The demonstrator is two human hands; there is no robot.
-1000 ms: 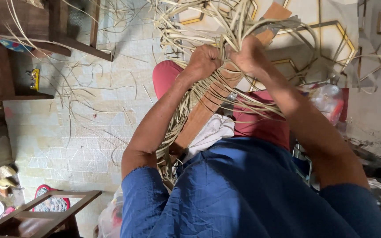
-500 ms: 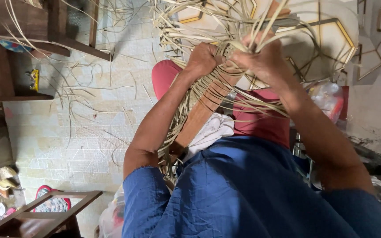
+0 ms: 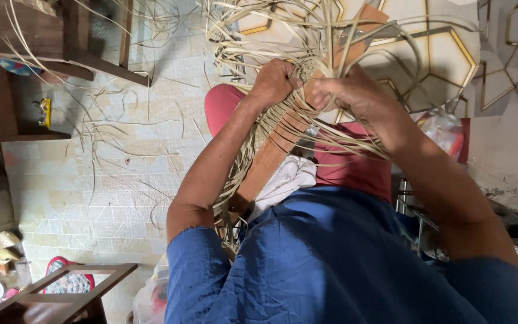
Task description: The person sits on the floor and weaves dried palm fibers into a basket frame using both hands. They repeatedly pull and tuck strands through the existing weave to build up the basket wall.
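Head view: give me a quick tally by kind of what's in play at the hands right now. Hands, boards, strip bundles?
Hands: 2, the left hand and the right hand, both gripping the weave
Wooden board: 1, slanted under the strips
Bundle of pale cane strips: 1; single strips too many to count
White cloth: 1, on the lap
Total: 5

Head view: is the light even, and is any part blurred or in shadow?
Head view: daylight on the pale tiled floor; thin shadows beside the loose straw strands there; the dark wooden shelf at left is shaded; the left hand and right hand on the pale woven cane strips look fairly sharp.
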